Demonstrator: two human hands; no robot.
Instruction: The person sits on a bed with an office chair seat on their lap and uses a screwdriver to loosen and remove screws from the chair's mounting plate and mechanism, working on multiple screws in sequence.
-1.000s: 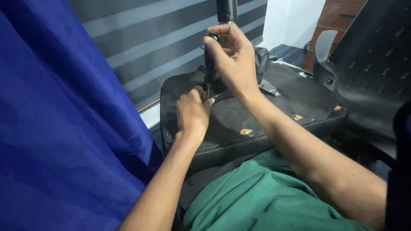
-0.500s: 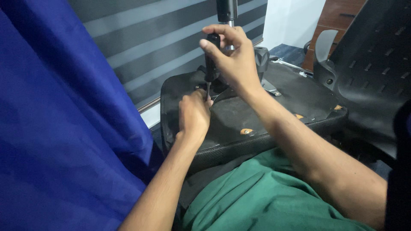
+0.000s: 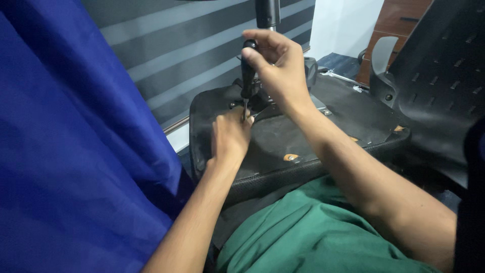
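Cloth (image 3: 65, 151), deep blue, fills the left side of the frame. Next to it, in the middle, the left hand (image 3: 230, 136) rests on the black underside of a chair seat (image 3: 303, 136). Its fingers are pinched together around the thin metal tip of a screwdriver (image 3: 248, 76), right where the tip meets the seat. The screwdriver stands upright in the upper middle of the frame. The right hand (image 3: 278, 68) is wrapped around its black handle from the top, fingers curled tight on it. Behind them is a wall of grey stripes (image 3: 192, 45). Green fabric (image 3: 313, 232) lies at the bottom. A black chair back (image 3: 444, 76) fills the upper right.
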